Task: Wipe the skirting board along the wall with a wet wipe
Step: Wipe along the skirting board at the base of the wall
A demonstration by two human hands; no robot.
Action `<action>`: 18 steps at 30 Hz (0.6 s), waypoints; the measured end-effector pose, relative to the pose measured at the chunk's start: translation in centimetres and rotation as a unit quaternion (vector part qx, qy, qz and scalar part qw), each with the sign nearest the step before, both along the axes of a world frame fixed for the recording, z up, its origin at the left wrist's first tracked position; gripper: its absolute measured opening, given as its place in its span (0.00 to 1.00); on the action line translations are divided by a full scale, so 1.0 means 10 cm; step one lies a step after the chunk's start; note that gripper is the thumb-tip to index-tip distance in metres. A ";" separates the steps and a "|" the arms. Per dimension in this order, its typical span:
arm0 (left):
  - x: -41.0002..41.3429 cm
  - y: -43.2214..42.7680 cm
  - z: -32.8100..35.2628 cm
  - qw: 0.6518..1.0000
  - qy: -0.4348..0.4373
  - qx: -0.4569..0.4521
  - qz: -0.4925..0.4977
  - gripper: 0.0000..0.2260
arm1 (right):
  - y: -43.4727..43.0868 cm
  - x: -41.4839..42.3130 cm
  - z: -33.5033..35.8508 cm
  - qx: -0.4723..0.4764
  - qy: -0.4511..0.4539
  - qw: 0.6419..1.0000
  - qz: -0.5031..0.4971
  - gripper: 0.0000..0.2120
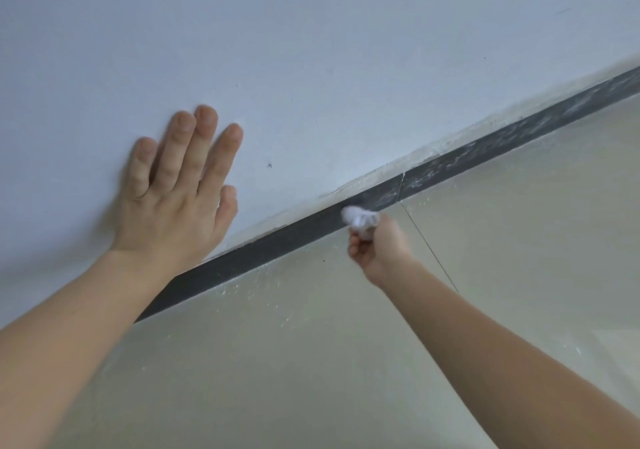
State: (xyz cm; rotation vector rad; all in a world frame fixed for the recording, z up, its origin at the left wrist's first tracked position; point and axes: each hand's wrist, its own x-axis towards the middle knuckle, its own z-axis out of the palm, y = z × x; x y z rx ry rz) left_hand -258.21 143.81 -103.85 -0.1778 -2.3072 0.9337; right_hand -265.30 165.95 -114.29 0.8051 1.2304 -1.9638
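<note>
Mid-wipe on skirting board [277,244].
Right grip [377,244] clamped on balled wet wipe [360,218], pressing it to the board just above the grip; dusty stretch lies beyond. Left hand [176,189] flat, fingers straight, on wall [346,67], likely bracing.

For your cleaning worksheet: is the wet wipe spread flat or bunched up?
Bunched up: the wet wipe is a crumpled white wad pinched in the right hand.

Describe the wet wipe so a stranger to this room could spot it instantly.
A dark grey skirting board runs diagonally between the pale blue wall and the beige floor. Midway along it, the right hand holds the wet wipe against the board. It is a small crumpled white wad, unlike the flat whitish smears beyond it.
</note>
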 end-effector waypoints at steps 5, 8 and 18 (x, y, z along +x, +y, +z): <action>0.00 0.02 0.02 1.000 -0.015 0.002 0.001 0.32 | -0.55 0.23 -0.05 0.027 -0.047 0.972 0.229 0.15; 0.01 0.03 0.02 0.999 -0.027 0.017 0.007 0.32 | -0.45 -0.08 -0.01 0.084 -0.033 0.973 0.211 0.14; 0.05 0.15 -0.01 0.994 -0.056 0.089 0.011 0.32 | 0.01 0.00 -0.21 0.090 -0.045 0.988 0.114 0.15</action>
